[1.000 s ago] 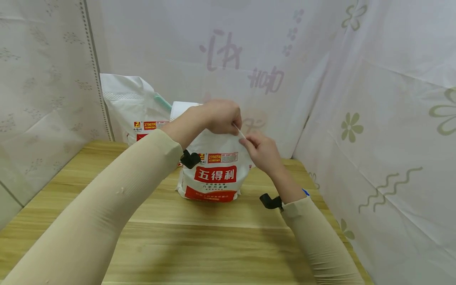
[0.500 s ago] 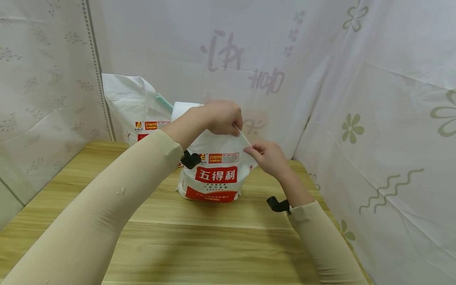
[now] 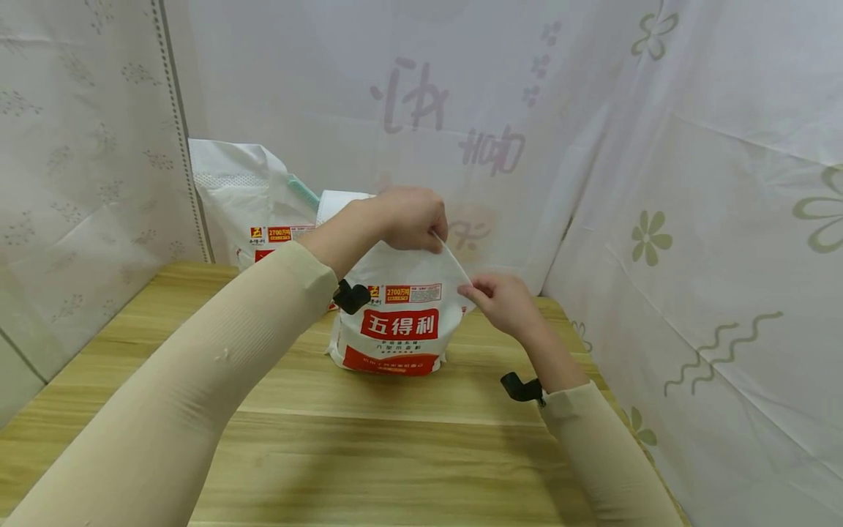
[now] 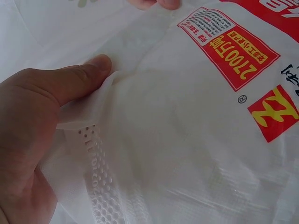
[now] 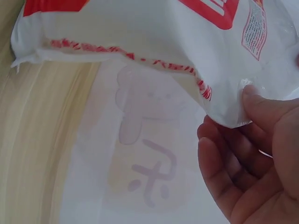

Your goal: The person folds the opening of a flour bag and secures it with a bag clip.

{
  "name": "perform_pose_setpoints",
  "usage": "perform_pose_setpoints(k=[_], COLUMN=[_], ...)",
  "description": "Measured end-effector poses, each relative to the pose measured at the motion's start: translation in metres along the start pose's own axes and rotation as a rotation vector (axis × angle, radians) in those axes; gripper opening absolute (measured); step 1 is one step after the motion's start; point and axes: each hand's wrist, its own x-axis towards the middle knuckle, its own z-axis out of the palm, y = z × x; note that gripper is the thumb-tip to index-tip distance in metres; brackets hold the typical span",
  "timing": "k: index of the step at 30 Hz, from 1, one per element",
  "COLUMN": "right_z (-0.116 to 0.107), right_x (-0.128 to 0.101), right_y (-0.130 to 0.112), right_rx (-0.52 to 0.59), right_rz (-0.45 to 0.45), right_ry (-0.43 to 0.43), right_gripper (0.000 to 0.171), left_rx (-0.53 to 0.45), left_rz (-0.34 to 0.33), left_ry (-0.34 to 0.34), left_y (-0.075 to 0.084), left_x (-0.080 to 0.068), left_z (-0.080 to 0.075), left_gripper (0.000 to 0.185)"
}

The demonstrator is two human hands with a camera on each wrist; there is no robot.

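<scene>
On the wooden table (image 3: 421,439), left hand (image 3: 408,216) pinched the flour bag (image 3: 398,322) top, right hand (image 3: 503,304) pinched its right corner: opening step, next likely needing a steady pull apart.

The left hand (image 4: 32,140) pinches the folded, perforated top edge of a white woven bag (image 4: 187,154) under its thumb, beside red and yellow printed labels (image 4: 229,46), while fingertips of another hand (image 4: 156,3) touch the bag's far edge.
</scene>
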Motion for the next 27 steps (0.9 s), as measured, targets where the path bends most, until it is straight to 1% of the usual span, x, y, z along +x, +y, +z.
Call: perform_pose_setpoints(k=[2, 4, 7, 10, 11, 13, 17, 20, 22, 27], right_z=[0.0, 0.001, 0.002, 0.002, 0.001, 0.0, -0.002, -0.001, 0.001, 0.008], right_x=[-0.002, -0.003, -0.003, -0.003, -0.002, -0.002, -0.004, -0.007, -0.009, -0.011], right_y=[0.001, 0.001, 0.0, 0.001, 0.002, 0.004, 0.009, 0.011, 0.012, 0.014], right_rx=[-0.008, -0.026, -0.04, -0.03, -0.02, -0.01, 0.008, 0.008, 0.002, 0.001], right_rz=[0.0, -0.016, -0.055, -0.061, -0.057, -0.041, -0.011, -0.009, -0.022, -0.059], right_ry=[0.004, 0.023, 0.053, 0.058, 0.052, 0.034, -0.01, -0.015, 0.003, 0.077], right_gripper=[0.024, 0.021, 0.02, 0.019, 0.02, 0.021, 0.023, 0.022, 0.021, 0.017], left_rx=[-0.013, -0.036, -0.064, -0.104, -0.118, -0.148, -0.163, -0.155, -0.153, -0.137], left_rz=[-0.006, -0.03, -0.126, -0.226, -0.25, -0.27, -0.27, -0.258, -0.247, -0.221], left_ry=[-0.004, -0.018, -0.032, -0.053, -0.058, -0.076, -0.097, -0.096, -0.09, -0.058], left_y=[0.0, 0.0, 0.0, -0.002, -0.003, -0.004, -0.004, -0.004, -0.004, -0.006], left_x=[-0.001, -0.002, -0.006, -0.012, -0.013, -0.015, -0.016, -0.016, -0.016, -0.016], left_z=[-0.001, -0.002, -0.008, -0.015, -0.018, -0.021, -0.023, -0.022, -0.02, -0.016], left_gripper=[0.017, 0.016, 0.016, 0.02, 0.021, 0.019, 0.021, 0.022, 0.021, 0.016])
